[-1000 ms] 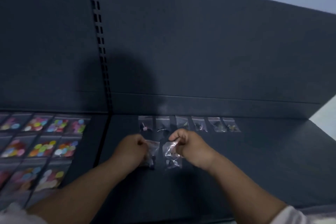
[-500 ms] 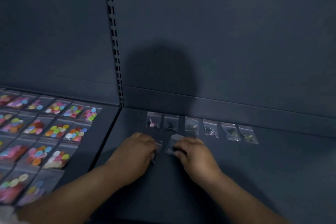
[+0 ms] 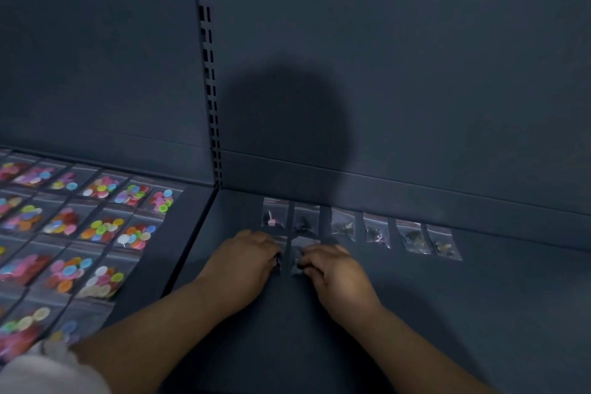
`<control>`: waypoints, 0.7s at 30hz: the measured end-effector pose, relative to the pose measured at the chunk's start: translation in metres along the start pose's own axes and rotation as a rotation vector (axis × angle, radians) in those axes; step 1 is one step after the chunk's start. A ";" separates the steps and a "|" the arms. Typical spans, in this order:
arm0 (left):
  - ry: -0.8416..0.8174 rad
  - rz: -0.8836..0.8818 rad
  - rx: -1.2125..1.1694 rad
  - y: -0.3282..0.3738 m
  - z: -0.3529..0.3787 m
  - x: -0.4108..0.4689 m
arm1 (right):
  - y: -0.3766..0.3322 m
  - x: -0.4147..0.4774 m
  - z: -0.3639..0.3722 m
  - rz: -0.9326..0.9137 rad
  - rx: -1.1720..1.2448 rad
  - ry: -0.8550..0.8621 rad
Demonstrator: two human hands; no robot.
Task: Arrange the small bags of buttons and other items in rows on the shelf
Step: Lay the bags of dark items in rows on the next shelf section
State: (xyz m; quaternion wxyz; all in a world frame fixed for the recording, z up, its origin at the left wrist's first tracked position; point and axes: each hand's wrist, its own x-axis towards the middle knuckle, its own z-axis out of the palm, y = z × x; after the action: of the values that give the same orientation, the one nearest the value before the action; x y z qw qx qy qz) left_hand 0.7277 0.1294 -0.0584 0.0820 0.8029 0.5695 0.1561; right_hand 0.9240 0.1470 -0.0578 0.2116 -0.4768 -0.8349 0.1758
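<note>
Two bags on our shelf (image 3: 447, 313), left hand (image 3: 246, 261) pinching left bag (image 3: 282, 241), right hand (image 3: 334, 270) pinching right bag (image 3: 303, 244), six-bag row (image 3: 343, 225) at twelve o'clock.

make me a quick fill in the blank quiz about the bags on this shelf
1. The back row on the right shelf section holds ____ small bags.
2. The bags of bright buttons lie on the ____ shelf section.
3. The left hand holds the near-left bag and the right hand the near-right bag, starting a ____ row in front.

Missing words: six; left; second
</note>
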 end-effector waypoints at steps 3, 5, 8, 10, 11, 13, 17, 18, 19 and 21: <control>0.018 0.011 0.017 -0.002 0.002 0.004 | 0.000 0.002 0.000 -0.003 -0.003 0.003; 0.013 0.010 0.018 -0.004 0.002 0.006 | 0.001 0.004 -0.001 -0.011 -0.013 0.006; 0.002 0.005 0.020 -0.004 0.001 0.007 | 0.000 0.006 -0.002 -0.021 -0.025 0.000; 0.004 0.004 0.021 -0.004 0.000 0.007 | 0.000 0.007 -0.002 -0.028 -0.028 -0.001; 0.005 0.003 0.017 -0.004 0.000 0.007 | 0.000 0.007 -0.002 -0.028 -0.027 -0.002; 0.004 0.002 0.015 -0.004 0.001 0.007 | 0.001 0.006 -0.002 -0.028 -0.024 -0.003; -0.003 -0.006 0.017 -0.004 0.000 0.008 | -0.001 0.007 -0.003 -0.028 -0.020 -0.013; -0.007 -0.011 0.016 -0.004 0.000 0.008 | -0.001 0.007 -0.003 -0.028 -0.021 -0.013; -0.015 -0.017 0.018 -0.003 0.000 0.008 | -0.002 0.007 -0.003 -0.027 -0.022 -0.014; -0.028 -0.025 0.011 -0.002 0.000 0.007 | -0.002 0.005 -0.004 -0.026 -0.014 -0.016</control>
State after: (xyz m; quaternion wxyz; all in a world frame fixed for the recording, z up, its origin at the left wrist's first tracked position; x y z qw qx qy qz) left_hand 0.7278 0.1370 -0.0576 0.0874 0.7981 0.5793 0.1405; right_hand 0.9219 0.1510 -0.0523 0.2038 -0.4662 -0.8438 0.1709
